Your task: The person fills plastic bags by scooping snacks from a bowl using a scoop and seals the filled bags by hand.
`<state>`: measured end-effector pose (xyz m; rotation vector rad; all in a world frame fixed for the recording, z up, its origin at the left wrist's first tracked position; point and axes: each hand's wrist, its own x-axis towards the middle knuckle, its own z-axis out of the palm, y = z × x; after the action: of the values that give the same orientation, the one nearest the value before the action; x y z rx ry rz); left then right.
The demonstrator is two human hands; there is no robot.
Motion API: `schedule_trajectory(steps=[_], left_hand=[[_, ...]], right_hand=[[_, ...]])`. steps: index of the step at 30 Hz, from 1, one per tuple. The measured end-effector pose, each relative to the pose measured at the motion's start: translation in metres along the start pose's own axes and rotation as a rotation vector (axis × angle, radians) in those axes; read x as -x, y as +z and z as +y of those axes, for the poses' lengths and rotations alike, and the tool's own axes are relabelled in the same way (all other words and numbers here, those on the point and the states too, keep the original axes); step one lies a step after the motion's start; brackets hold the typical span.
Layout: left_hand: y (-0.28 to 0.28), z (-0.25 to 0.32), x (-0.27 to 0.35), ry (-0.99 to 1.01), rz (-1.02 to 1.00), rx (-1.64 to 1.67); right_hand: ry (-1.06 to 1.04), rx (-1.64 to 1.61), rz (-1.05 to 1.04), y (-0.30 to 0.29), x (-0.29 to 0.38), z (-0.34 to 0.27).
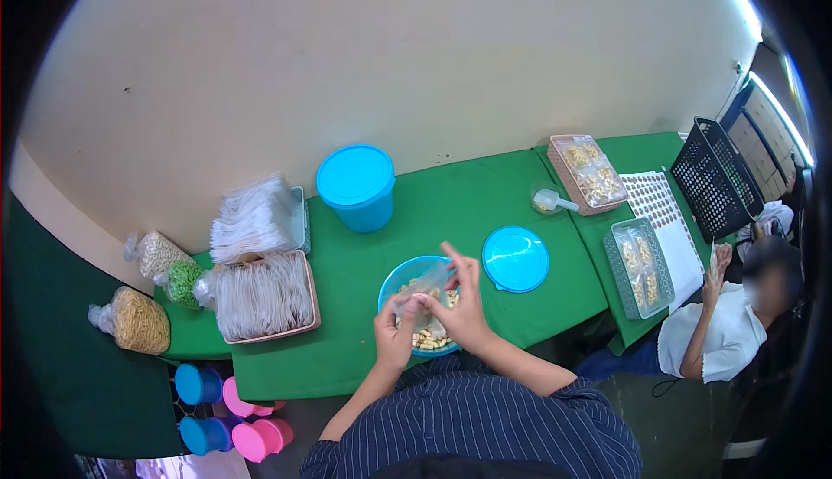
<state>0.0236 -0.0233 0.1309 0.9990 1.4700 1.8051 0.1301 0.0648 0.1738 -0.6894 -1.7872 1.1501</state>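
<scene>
A small clear plastic bag (426, 284) is pinched between my left hand (394, 336) and my right hand (465, 310). Both hands are over a blue tub (387, 279) of pale, peanut-like snack pieces (430, 341). My right index finger points up and away from the bag while the thumb stays on it. The bag and hands hide part of the tub's contents. A round blue lid (515, 259) lies on the green cloth to the right of the tub.
Baskets of flat plastic bags (263, 297) stand left, near a lidded blue bucket (356, 186). At right are a scoop (556, 201), baskets of filled packets (640, 268), sticker sheets (653, 199), a black basket (715, 180) and a co-worker (712, 333) with a raised hand. Buckets (257, 440) sit below left.
</scene>
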Motion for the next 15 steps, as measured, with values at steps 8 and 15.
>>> schedule_trajectory(steps=[8,15], left_hand=[[0.002,0.005,0.002,0.087,0.009,-0.034],[0.029,0.032,0.008,-0.017,-0.281,0.150]], right_hand=[[0.091,-0.196,-0.196,-0.022,-0.001,0.018],[0.001,-0.276,-0.117,-0.058,0.005,-0.002]])
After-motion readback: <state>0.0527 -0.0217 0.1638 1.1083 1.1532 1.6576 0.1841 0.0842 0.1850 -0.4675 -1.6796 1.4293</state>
